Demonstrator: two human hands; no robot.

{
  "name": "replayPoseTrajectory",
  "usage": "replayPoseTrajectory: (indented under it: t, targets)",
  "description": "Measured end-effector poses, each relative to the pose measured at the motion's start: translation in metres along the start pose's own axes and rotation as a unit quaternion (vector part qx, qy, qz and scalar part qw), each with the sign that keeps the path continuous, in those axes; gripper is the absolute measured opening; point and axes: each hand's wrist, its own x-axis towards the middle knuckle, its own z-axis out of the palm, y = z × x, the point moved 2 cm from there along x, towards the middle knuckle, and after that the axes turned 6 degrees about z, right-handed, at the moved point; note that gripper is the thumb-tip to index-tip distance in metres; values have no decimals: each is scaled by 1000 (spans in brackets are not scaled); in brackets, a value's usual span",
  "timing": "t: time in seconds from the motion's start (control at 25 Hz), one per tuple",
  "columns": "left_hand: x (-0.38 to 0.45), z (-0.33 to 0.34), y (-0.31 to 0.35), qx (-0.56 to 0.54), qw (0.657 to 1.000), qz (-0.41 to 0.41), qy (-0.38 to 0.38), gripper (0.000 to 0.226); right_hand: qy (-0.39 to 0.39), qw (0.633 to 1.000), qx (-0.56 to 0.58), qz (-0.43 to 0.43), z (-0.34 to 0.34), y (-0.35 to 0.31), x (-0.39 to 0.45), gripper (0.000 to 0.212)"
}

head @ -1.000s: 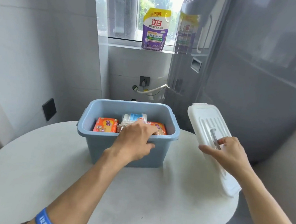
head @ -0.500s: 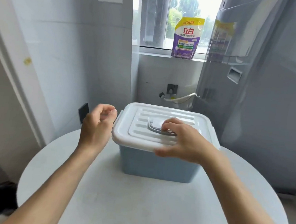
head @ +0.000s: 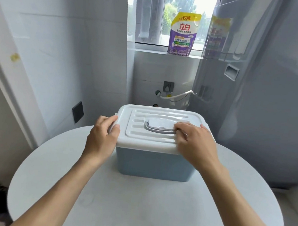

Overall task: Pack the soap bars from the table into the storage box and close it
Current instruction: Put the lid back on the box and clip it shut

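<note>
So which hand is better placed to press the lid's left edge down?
Left. The left hand already grips the lid at its left edge; the right hand rests by the handle.

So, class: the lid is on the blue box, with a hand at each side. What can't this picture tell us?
- Soap bars: head view, hidden by the white lid on the blue box.
- Whether the lid is latched: left hand and right hand cover its edges.
- Small print on the detergent pouch: too small.
- Table near edge: cut off by the frame.
</note>
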Motion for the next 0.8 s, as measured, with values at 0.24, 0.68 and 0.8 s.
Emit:
replayPoseTrajectory:
  t: [0.24,0.68,0.8]
  targets:
    - [-2,0,-3,-126,990,-61,-16,35,-66,843,410,342,-18,65,-11,49]
    - [-18,7,-11,-311,900,-299,-67,44,52,843,412,342,-14,66,-23,39]
    - [-20,11,-9,-337,898,-282,-22,40,42,835,451,312,-13,67,-22,12]
